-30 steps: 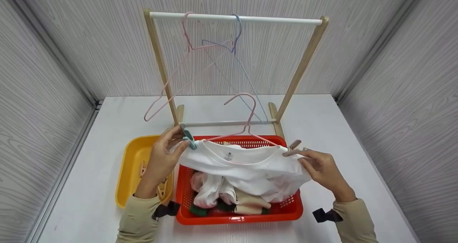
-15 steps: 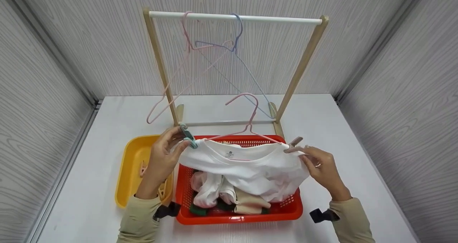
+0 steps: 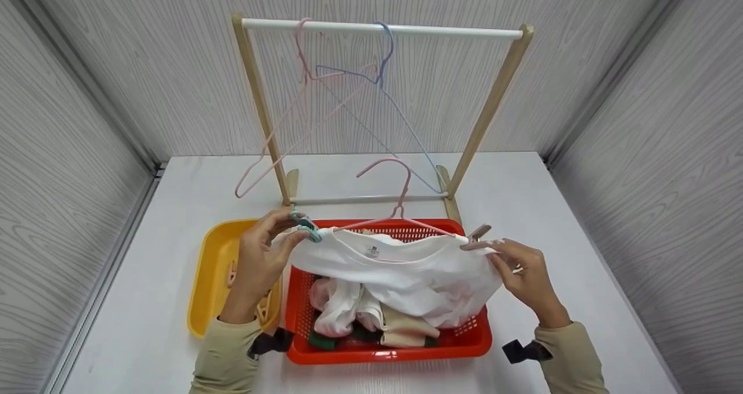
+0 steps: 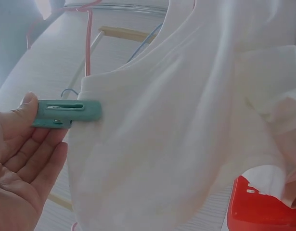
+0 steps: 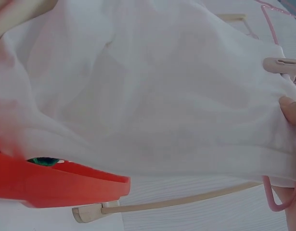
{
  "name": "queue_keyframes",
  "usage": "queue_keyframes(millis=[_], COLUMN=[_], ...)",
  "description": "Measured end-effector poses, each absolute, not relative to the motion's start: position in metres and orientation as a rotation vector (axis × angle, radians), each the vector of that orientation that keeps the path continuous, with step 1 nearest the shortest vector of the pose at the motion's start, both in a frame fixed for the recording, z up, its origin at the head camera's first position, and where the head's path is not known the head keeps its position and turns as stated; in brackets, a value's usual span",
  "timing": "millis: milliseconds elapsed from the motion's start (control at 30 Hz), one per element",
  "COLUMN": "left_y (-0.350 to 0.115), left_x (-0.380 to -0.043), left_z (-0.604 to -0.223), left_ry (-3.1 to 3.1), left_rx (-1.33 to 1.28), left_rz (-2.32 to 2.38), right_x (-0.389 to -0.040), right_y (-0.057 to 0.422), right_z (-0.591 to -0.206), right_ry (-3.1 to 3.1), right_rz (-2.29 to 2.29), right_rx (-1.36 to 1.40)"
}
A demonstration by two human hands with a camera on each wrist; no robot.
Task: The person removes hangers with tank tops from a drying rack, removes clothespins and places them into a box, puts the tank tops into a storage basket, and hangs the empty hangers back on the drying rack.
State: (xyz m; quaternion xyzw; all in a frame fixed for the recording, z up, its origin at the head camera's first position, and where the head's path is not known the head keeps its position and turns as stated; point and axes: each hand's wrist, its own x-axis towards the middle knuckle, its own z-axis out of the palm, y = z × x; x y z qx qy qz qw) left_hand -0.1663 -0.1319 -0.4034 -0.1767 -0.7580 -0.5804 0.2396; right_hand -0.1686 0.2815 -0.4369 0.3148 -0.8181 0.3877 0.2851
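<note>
A white shirt (image 3: 395, 272) on a pink hanger (image 3: 400, 199) is held up over the red basket, neckline toward the rack. My left hand (image 3: 264, 260) pinches a teal clothespin (image 4: 66, 111), whose tip bites the shirt's left shoulder. At the other shoulder, a pinkish-brown clothespin (image 3: 478, 238) is clipped. My right hand (image 3: 525, 272) pinches the shirt just beside that clothespin; its thumb (image 5: 292, 111) presses on the cloth in the right wrist view. The hanger's lower corner (image 5: 278, 204) shows below the sleeve there.
More clothes (image 3: 342, 315) lie in the red basket (image 3: 389, 356). To its left, a yellow tray (image 3: 203, 289) holds several clothespins (image 3: 232, 274). Behind stands a wooden rack with a white rod (image 3: 453, 32), where a pink hanger (image 3: 305, 51) and a blue hanger (image 3: 384, 57) hang.
The held hanger's hook rose slightly to the right, then dipped down and left. My right hand has shifted a little. The hangers on the rack sway slightly.
</note>
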Motion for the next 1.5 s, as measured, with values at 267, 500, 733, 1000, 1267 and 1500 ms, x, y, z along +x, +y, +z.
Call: queue_keyframes(millis=[267,500,733,1000,1267,1500], left_y=[-0.140,-0.157,-0.165,-0.176,-0.188,-0.204], left_x=[-0.165,-0.165,-0.166,-0.166,-0.172,-0.174], left_z=[-0.400,-0.405,-0.412,-0.425,-0.442,-0.464], left_ry=[-1.944,-2.021,-2.114,-2.188,-2.320,-2.480], left_rx=[-0.456,-0.395,-0.259,-0.108,0.063,0.201], left_rz=[-1.596,-1.516,-1.526,-1.550,-1.500,-1.375], right_x=[-0.168,-0.170,-0.170,-0.170,-0.169,-0.167], right_y=[0.281,0.285,0.285,0.286,0.287,0.287], right_z=[-0.437,-0.436,-0.436,-0.435,-0.437,-0.439], right_ry=[-2.190,-2.230,-2.214,-2.227,-2.220,-2.246], right_rz=[1.050,1.109,1.082,1.124,1.143,1.137], right_rx=[0.836,0.840,0.801,0.789,0.795,0.785])
